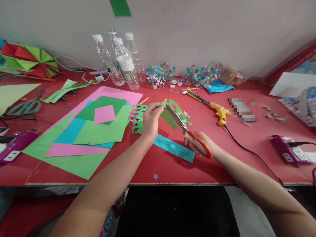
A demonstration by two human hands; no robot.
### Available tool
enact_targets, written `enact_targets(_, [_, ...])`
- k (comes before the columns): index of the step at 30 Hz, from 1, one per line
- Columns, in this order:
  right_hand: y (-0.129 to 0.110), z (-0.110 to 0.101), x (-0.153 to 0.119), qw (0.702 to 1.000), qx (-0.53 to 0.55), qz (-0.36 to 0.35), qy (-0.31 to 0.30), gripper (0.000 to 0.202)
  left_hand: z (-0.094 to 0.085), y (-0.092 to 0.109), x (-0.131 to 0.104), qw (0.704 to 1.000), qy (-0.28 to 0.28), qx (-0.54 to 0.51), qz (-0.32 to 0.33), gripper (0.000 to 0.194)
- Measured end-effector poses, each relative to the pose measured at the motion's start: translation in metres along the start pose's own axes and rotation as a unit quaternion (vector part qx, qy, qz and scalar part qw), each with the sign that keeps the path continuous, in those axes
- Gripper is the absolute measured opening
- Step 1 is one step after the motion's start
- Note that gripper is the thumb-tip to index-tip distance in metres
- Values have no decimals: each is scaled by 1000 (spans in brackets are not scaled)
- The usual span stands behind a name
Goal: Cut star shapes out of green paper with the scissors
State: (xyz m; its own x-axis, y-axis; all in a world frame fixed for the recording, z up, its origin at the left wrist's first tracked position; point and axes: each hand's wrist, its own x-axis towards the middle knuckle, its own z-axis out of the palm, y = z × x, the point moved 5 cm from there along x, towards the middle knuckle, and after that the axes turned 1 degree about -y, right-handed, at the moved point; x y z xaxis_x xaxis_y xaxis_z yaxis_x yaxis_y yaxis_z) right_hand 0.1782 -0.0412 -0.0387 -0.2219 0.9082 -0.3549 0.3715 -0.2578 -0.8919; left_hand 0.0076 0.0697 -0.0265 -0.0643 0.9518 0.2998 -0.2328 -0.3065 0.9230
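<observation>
My left hand (151, 120) pinches a piece of light green paper (169, 119) over the middle of the red table. In my right hand (197, 144) is a pair of scissors (200, 144) with red handles, its blades pointing up and left against the paper near my left fingertips. Green paper with star-shaped holes (137, 123) lies beside my left hand. Small cut stars (185, 118) lie just beyond the blades. Below my hands rests a blue paper strip (174, 148), and a single purple star (155, 176) is close to the table's front edge.
Stacked coloured paper sheets (103, 131) cover the left. Plastic bottles (125, 64) stand by the wall, near star-covered clear shapes (156, 75). A yellow glue gun (219, 112) with a black cord lies right of a utility knife (195, 95). Purple power strips (291, 149) sit at both sides.
</observation>
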Motion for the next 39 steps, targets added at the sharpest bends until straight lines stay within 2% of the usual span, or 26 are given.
enact_targets(5, [1,0,0,1000,8,2,18,47,-2,-2,0,1000,11,17,7,9])
enact_targets(11, [-1,1,0,1000,12,10,27,45,6,3,-3,999,-39,21,9,13])
enact_targets(22, [0,0,1,1000,-12,-13,7,51,-6,0,2,998,23,49,28,8])
enact_targets(30, [0,-7,-5,998,-62,-16,-17,47,-4,20,-3,985,-8,136,104,13])
enact_targets(39, [-1,-6,-5,998,-62,-19,-21,48,-2,25,-5,985,-11,134,107,14])
